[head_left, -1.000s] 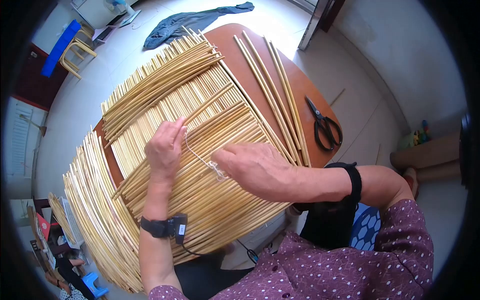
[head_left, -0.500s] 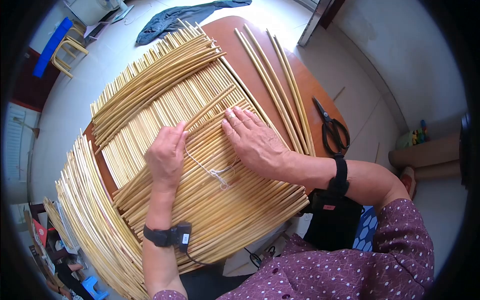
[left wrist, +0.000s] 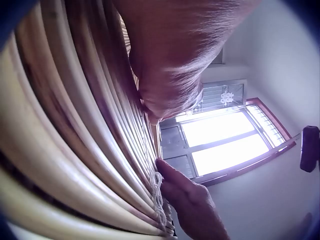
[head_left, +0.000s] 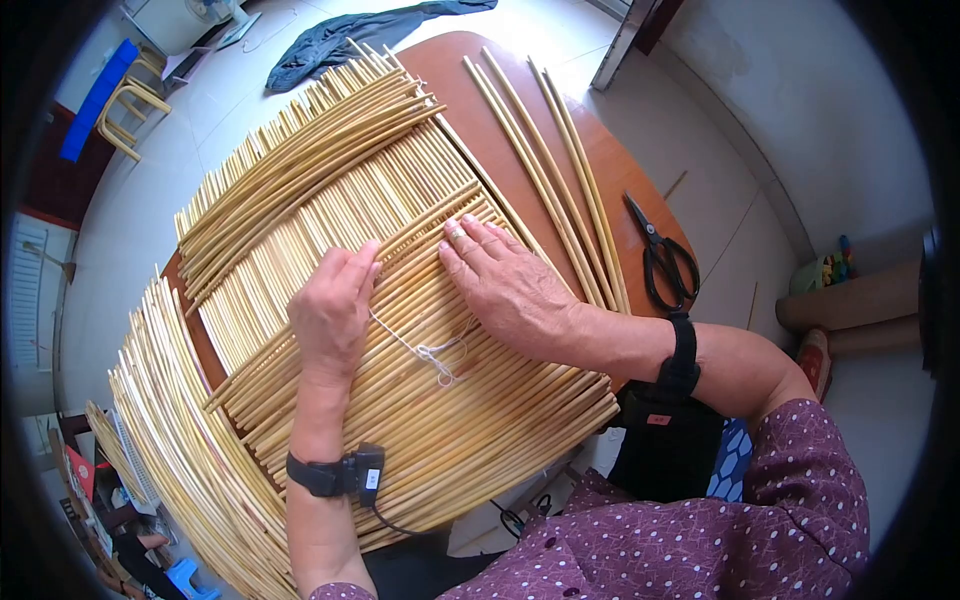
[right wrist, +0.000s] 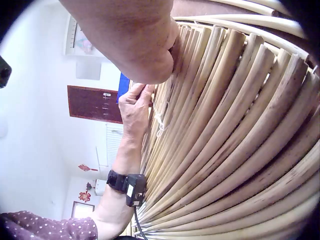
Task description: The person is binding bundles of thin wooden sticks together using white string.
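Reed sticks tied side by side form a mat [head_left: 500, 410] in front of the person. At its far edge, the left hand [head_left: 332, 315] pinches a pair of reed sticks [head_left: 428, 219] between thumb and curled fingers. White string [head_left: 428, 353] runs from beside that thumb and ends in a loose tangle on the mat; it also shows as a white string [left wrist: 158, 197] in the left wrist view. The right hand [head_left: 520, 295] lies flat, its straight fingertips touching the stick ends near the mat's right edge.
A bundle of loose reeds [head_left: 310, 165] lies across another reed layer [head_left: 270, 285] farther back. Several separate sticks [head_left: 545, 170] and black scissors [head_left: 660, 260] rest on the brown table [head_left: 455, 70] at right. More pale reeds [head_left: 190, 420] stand along the left side.
The right hand has left the string and come down flat on the stick ends. The left hand's sticks have drawn in close against the mat's far edge.
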Motion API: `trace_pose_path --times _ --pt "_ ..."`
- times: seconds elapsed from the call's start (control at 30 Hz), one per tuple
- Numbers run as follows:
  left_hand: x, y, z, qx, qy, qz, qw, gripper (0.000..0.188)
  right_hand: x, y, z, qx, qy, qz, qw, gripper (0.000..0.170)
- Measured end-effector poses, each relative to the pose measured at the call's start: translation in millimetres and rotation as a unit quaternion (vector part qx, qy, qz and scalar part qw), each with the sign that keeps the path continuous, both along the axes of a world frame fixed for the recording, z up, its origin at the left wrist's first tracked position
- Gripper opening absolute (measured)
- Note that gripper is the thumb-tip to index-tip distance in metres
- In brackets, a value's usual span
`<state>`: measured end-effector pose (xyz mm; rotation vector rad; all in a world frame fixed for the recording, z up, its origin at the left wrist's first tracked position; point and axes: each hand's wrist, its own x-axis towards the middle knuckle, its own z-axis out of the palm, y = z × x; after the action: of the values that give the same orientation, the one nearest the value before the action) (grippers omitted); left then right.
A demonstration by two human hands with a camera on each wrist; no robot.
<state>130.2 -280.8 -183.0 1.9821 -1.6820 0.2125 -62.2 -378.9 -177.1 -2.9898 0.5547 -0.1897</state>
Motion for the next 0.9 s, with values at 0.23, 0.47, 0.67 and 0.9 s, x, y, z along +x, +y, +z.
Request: trace_pose_path --times 0.23,0.47,0.67,0.9 --pt "2.2 -3.3 0.9 -0.001 0.049 -0.003 0.999 0.021 0.3 -1.3 1.3 0.014 0.01 -0.001 1.0 0.046" --pt "15.6 -1.8 0.3 0.031 0.085 -0.033 0.995 0.021 0.6 -2.1 0.2 0.01 0.008 0.006 1.0 0.047" --pt "18.8 -3.0 -0.5 0.035 0.07 -0.036 0.996 0.02 1.4 -2.7 1.5 0.022 0.004 0.002 1.0 0.047" --pt "16.1 -1.9 -0.8 0.038 0.066 -0.024 0.997 0.021 1.2 -4.0 -2.1 0.022 -0.007 0.003 1.0 0.046"
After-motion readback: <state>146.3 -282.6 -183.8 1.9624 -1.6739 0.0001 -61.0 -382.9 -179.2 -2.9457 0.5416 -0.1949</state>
